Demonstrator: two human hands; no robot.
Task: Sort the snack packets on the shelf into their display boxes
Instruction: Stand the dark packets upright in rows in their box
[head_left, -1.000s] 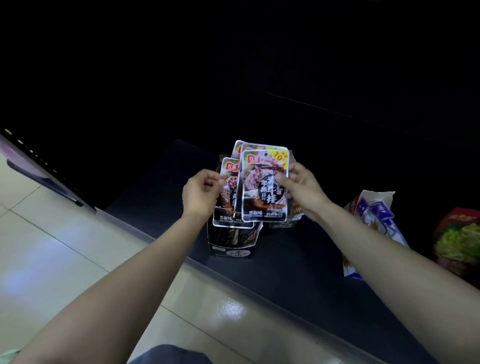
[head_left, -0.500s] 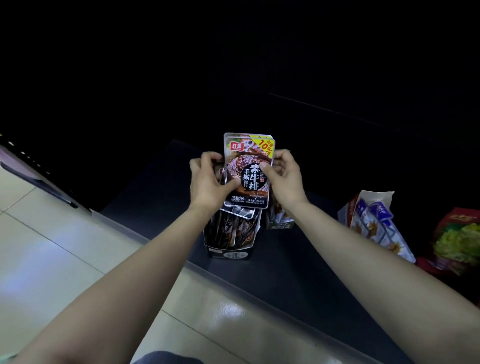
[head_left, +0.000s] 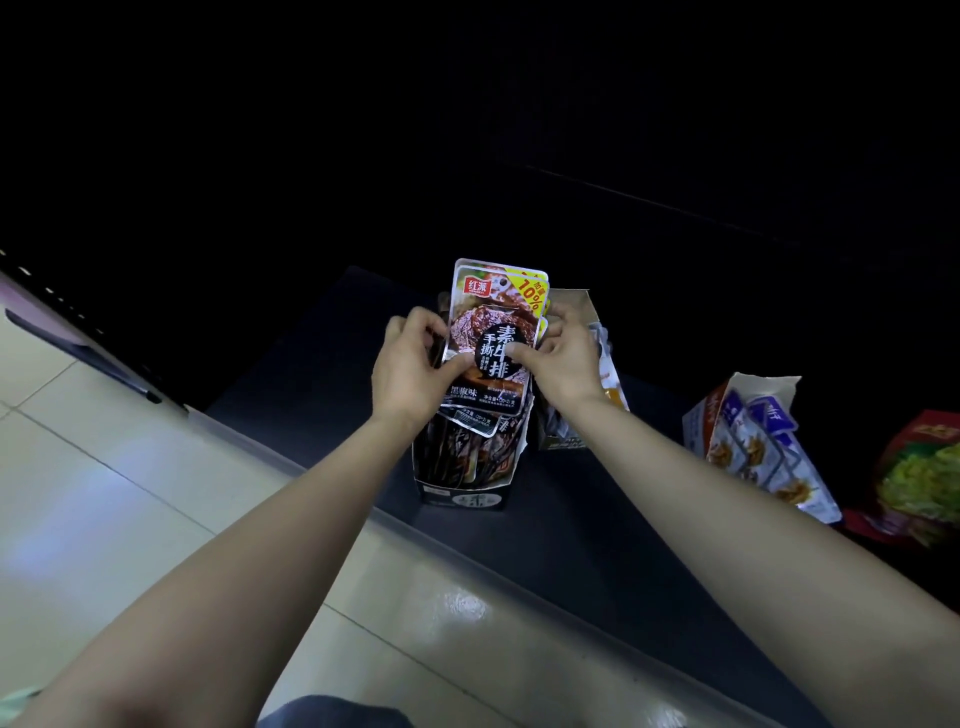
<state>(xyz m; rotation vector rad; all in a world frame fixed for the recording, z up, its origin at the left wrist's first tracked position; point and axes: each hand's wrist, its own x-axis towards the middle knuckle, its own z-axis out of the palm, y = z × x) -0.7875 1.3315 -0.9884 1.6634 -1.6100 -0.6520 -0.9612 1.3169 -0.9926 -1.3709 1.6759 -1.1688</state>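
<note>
A stack of dark snack packets (head_left: 488, 312) with a yellow 10% corner stands upright over a black display box (head_left: 462, 493) at the front edge of the dark shelf (head_left: 311, 364). My left hand (head_left: 410, 369) pinches the stack's left edge, thumb on the front. Gripping the right edge is my right hand (head_left: 561, 358), its thumb pressed on the top packet. The lower ends of the packets sit inside the box among more dark packets.
Behind my right hand stands an open box (head_left: 571, 306) with orange-marked packets. Further right on the shelf is a white and blue display box (head_left: 753, 441) of packets, then a red and green pack (head_left: 919, 467). The tiled floor (head_left: 104, 493) lies below.
The fanned packets have been squared into one stack between both hands and lowered toward the black box. Both hands have closed in on its edges.
</note>
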